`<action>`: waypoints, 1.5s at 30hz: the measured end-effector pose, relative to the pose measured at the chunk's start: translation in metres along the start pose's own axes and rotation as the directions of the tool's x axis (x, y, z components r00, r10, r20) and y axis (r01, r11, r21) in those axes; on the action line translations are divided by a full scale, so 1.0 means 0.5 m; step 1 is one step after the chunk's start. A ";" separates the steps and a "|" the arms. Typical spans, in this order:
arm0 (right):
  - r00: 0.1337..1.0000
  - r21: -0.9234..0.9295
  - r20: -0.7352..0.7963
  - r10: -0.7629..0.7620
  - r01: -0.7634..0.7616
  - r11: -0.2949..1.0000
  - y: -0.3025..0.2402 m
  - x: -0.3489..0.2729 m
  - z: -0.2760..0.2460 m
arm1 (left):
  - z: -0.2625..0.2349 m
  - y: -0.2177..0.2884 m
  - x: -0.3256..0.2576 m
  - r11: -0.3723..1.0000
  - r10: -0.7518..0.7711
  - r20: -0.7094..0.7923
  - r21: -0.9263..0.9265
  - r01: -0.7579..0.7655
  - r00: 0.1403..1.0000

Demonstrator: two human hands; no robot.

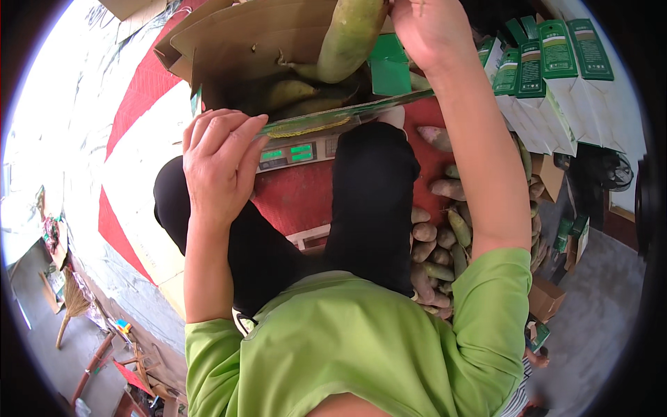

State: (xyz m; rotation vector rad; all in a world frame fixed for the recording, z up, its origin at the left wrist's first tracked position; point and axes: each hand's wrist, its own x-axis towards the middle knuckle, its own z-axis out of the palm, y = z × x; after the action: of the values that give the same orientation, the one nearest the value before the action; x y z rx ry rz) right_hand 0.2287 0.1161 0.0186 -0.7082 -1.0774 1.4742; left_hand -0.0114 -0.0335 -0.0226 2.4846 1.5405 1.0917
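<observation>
A long green radish [351, 42] hangs tilted over an open cardboard box [267, 38], its thin root end pointing down into it. At the top of the view my right hand [434, 35] is closed on the radish's upper end, and part of the fingers is cut off by the frame. My left hand [219, 160] grips the near left edge of the box, thumb and fingers close together. More green radishes [292, 90] lie in the shaded bottom of the box. The box stands on a digital scale [295, 154] with lit green displays, just beyond my knees.
Several loose radishes [445, 257] are heaped on the floor right of my legs. Green and white cartons [542, 83] stand in a row at the far right. A red cloth [288, 198] lies beneath the scale. A straw broom [73, 299] lies at the left.
</observation>
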 end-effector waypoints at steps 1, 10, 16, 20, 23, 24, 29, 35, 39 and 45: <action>1.000 0.001 -0.003 0.007 -0.007 1.000 0.011 0.008 -0.007 | 0.001 -0.001 0.000 1.000 0.000 -0.005 0.001 0.000 1.000; 0.973 -0.390 0.173 0.153 -0.075 0.918 0.087 0.034 -0.034 | 0.005 -0.001 0.001 1.000 -0.010 -0.002 0.009 0.010 1.000; 0.971 -0.327 0.091 0.223 -0.182 0.927 0.093 0.029 -0.062 | 0.004 0.003 0.001 1.000 -0.014 0.018 0.016 0.013 1.000; 0.966 -0.470 0.133 0.221 -0.135 0.872 0.088 0.039 -0.045 | 0.004 0.004 0.003 1.000 -0.018 0.026 0.011 0.017 1.000; 0.949 -0.672 0.224 0.221 -0.014 0.740 0.101 0.041 0.001 | 0.005 0.003 0.002 0.999 -0.026 0.036 0.022 0.026 0.999; 0.934 -0.668 0.252 0.252 -0.021 0.744 0.130 0.051 -0.002 | 0.008 0.003 0.006 1.000 -0.016 0.038 0.013 0.015 0.999; 0.910 -0.893 0.368 0.189 0.288 0.347 0.164 0.046 0.015 | 0.010 0.003 0.006 0.999 -0.029 0.031 0.040 0.028 0.999; 0.977 -0.774 0.200 0.067 0.116 0.622 0.058 -0.011 -0.035 | 0.005 -0.007 -0.006 0.998 -0.025 -0.002 0.049 0.025 1.000; 0.978 -0.560 -0.208 -0.026 -0.097 0.823 0.007 -0.126 -0.146 | 0.010 -0.008 -0.003 0.999 -0.021 -0.016 0.030 0.021 1.000; 0.775 -0.654 -0.609 0.169 -0.611 0.446 0.190 -0.397 -0.420 | 0.013 -0.009 -0.004 0.999 -0.008 -0.045 0.044 0.010 0.999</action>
State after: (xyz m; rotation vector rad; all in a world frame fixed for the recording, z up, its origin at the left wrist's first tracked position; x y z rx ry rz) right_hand 0.4137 -0.0232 -0.1787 -2.0533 -1.2464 0.9644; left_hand -0.0117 -0.0307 -0.0301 2.4948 1.6035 1.1323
